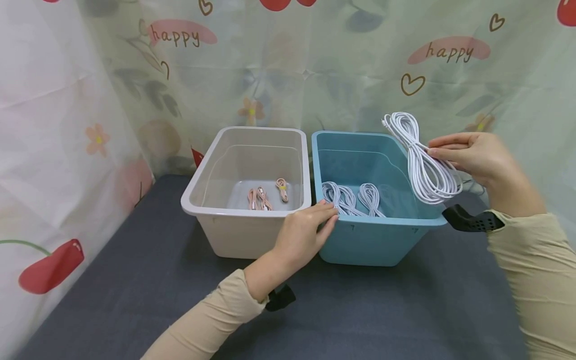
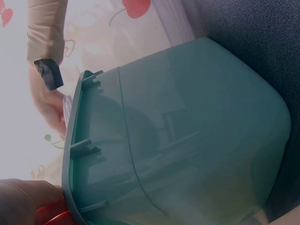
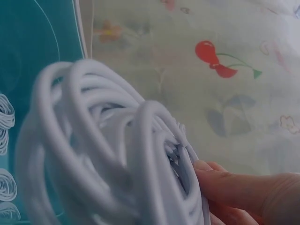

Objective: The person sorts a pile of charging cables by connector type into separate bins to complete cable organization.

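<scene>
The left hand is laid at the near rims where the two bins meet, its fingers fairly straight and resting on the front edge of the blue bin; nothing is gripped by it. In the left wrist view only a fingertip is seen against that bin's rim. At about 3 o'clock from it, the right hand is raised above the blue bin's right wall, and a coiled white cable is pinched at its waist between thumb and fingers, the loops hanging partly inside the bin's outline. Both bins are set side by side, touching, on a dark grey cloth surface. Inside the blue bin, several bundled white cables are seen lying on its floor toward the front left. In the white bin, at 9 o'clock of the blue one, a few small pink cables are lying on the floor. At 12 o'clock, beyond both bins, a patterned curtain is hung.
</scene>
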`<state>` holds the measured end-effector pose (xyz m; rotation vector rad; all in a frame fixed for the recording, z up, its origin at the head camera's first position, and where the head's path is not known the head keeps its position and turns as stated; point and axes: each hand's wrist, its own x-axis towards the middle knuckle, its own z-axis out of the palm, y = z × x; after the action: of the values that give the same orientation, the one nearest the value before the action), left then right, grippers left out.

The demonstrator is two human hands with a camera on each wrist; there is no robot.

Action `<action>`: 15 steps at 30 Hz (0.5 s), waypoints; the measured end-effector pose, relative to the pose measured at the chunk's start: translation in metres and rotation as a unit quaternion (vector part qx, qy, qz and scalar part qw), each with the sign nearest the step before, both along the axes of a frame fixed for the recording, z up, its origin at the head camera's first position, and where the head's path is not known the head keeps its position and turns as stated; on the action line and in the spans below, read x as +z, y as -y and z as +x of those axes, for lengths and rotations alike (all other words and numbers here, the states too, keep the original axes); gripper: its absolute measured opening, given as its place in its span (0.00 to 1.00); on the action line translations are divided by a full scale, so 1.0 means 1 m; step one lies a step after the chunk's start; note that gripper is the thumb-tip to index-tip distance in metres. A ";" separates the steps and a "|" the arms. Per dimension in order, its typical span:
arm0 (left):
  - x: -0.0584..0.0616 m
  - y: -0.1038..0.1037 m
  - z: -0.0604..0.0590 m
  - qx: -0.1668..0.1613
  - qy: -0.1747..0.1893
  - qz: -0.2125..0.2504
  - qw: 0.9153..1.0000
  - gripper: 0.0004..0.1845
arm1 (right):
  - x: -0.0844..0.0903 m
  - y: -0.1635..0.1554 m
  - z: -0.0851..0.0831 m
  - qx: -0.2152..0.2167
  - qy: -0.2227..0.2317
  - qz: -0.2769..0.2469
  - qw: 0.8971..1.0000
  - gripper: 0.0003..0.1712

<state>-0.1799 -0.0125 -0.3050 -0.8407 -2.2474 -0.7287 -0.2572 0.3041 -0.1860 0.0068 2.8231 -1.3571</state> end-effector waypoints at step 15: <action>-0.002 -0.001 -0.002 0.001 0.004 -0.005 1.000 0.10 | -0.003 0.031 -0.024 0.033 0.011 0.023 0.999 0.05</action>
<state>-0.1816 -0.0119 -0.3069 -0.8423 -2.2611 -0.7220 -0.2809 0.2734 -0.1890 -0.0715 2.8089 -1.2709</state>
